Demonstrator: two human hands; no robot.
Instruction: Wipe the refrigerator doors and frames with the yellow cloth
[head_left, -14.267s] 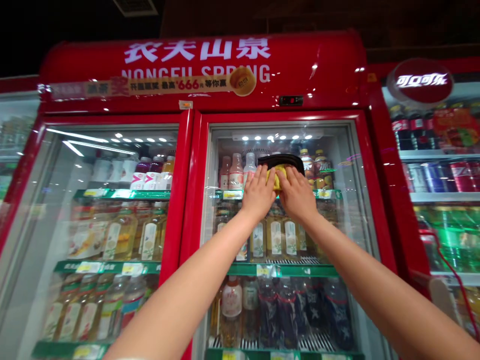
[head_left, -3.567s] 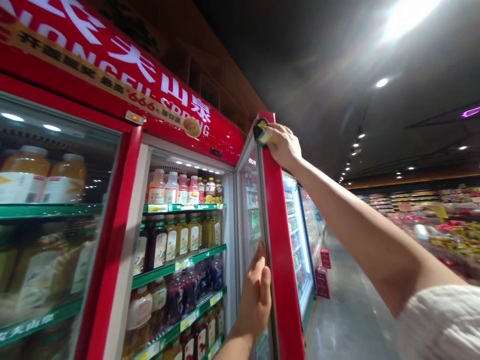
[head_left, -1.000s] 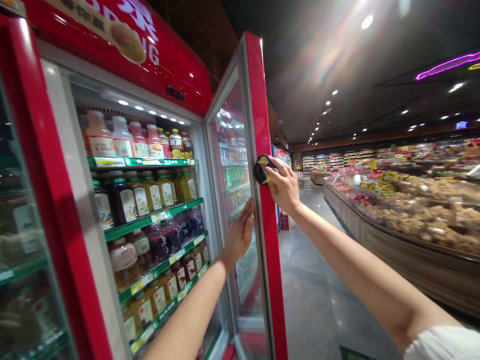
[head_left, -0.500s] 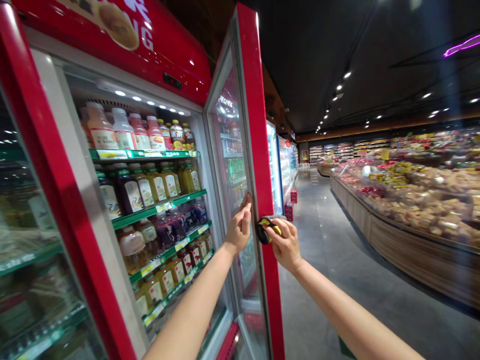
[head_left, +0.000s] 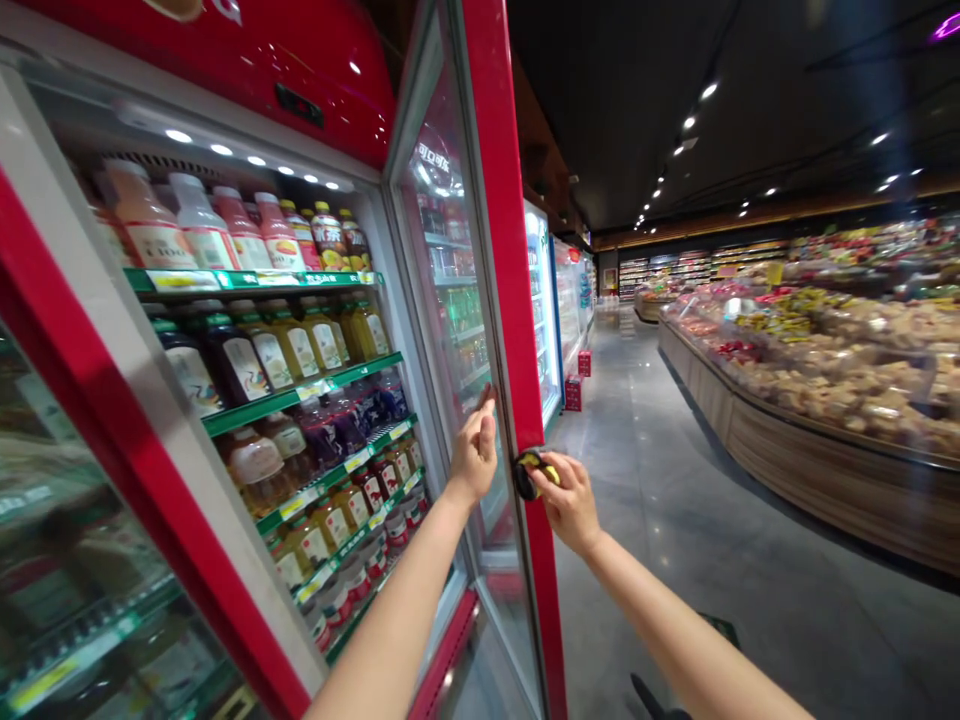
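Bottles (head_left: pixel 244 362) line shelves (head_left: pixel 255 408) inside the open red fridge (head_left: pixel 247 62).

Your store area, referenced to the wood-sided display counter (head_left: pixel 795 455)
You have a glossy grey floor (head_left: pixel 630 440) left of the counter and stocked shelves (head_left: pixel 675 268) beyond its far end. Above it, you have a dark ceiling (head_left: pixel 637 80), small spotlights (head_left: pixel 709 91) and a glowing purple strip (head_left: pixel 947 27).
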